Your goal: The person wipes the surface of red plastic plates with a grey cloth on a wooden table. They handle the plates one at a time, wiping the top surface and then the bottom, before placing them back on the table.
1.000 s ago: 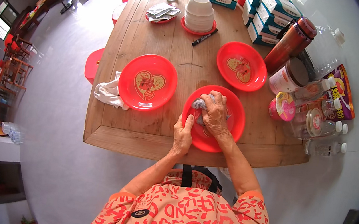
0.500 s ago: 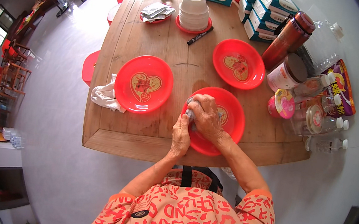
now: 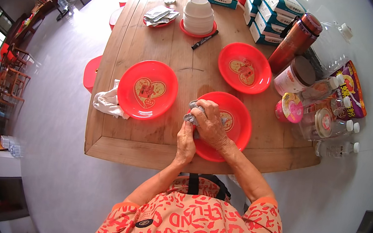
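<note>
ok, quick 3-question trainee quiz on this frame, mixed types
1. True or false: the right hand presses a grey cloth onto the nearest red plate.
2. How many red plates with a heart print lie on the wooden table? A) two B) three C) five
3. Fill in: the left hand rests on that plate's ____ edge.

Key: 1 true; 2 B; 3 near left. The other plates: one to the left, one farther back. A white rag lies beside the left one.

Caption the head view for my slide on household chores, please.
Right hand rubs grey cloth on round red plastic plate; left hand steadies its rim.
</note>
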The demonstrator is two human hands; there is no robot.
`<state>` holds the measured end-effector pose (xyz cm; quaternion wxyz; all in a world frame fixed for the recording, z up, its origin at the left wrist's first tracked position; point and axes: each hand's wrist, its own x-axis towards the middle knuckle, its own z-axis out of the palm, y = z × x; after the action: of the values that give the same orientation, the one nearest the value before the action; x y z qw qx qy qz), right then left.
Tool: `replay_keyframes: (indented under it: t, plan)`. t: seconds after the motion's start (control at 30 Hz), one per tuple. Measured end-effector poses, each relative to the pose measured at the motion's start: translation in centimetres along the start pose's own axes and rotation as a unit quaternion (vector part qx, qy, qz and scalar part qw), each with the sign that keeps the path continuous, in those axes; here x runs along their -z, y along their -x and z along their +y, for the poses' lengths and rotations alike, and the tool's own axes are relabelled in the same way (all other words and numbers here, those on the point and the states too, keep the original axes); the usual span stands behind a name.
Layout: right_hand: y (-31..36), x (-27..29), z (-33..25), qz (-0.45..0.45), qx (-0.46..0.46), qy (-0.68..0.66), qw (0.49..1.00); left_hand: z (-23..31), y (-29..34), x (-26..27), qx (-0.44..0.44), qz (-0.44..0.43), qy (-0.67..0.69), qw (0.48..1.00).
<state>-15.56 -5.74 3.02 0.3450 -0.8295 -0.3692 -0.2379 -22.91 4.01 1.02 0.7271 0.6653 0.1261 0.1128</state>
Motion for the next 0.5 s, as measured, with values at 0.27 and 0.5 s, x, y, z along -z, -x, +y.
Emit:
replay_keyframes:
  t: [0.27, 0.5]
  plan:
    - [-0.1, -0.3, 2.5, 0.047, -0.12, 0.178, 0.976, 0.0, 0.1, 0.1, 0.04, -0.017, -0.01, 0.999]
    - [0.3, 0.0, 0.8, 0.008, -0.174, 0.043, 0.984, -0.4, -0.1, 0.3, 0.023, -0.007, -0.043, 0.999]
